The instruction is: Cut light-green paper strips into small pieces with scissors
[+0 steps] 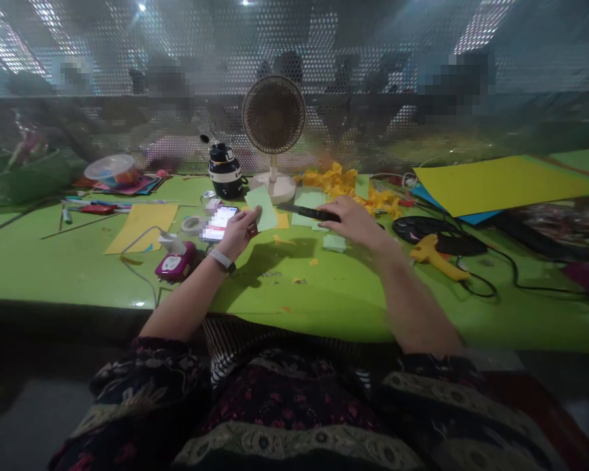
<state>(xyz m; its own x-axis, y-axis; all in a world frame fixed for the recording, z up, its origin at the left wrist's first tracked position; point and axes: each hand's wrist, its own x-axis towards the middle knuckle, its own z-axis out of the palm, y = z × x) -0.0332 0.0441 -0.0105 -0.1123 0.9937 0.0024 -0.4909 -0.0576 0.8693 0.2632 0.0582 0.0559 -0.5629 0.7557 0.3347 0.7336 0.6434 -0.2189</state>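
A: Left hand (243,229): open or gripping?
B: Gripping. Pinching pale green paper (262,204) by its left side, held up over the middle of the worktop (265,301), closer to the back edge than the front.
A: And right hand (351,219)?
B: Closed round a black tool (314,212), pointing left, tip near the paper. Too small to tell whether scissors or cutter, or whether touching.
A: Below and between?
B: Small green pieces (334,243) just below the right hand; tiny scraps (299,281) strewn toward the front edge.
A: Along the back edge?
B: At the middle, fan (273,114), upright, with black bottle (226,173) just to its left and crumpled yellow paper (336,178) to its right. Toward the back left corner, lidded tub (112,171).
A: Left of the hands?
B: Phone (220,224), screen lit, beside the left hand; then tape roll (191,226), orange-yellow sheet (144,226), and, closer to the front edge, purple socket block (177,263).
A: Toward the right?
B: Yellow glue gun (439,258), lying next to a black palette-like disc (434,235). Near the back right corner, large yellow sheet (505,183), partly over blue sheet (481,216).
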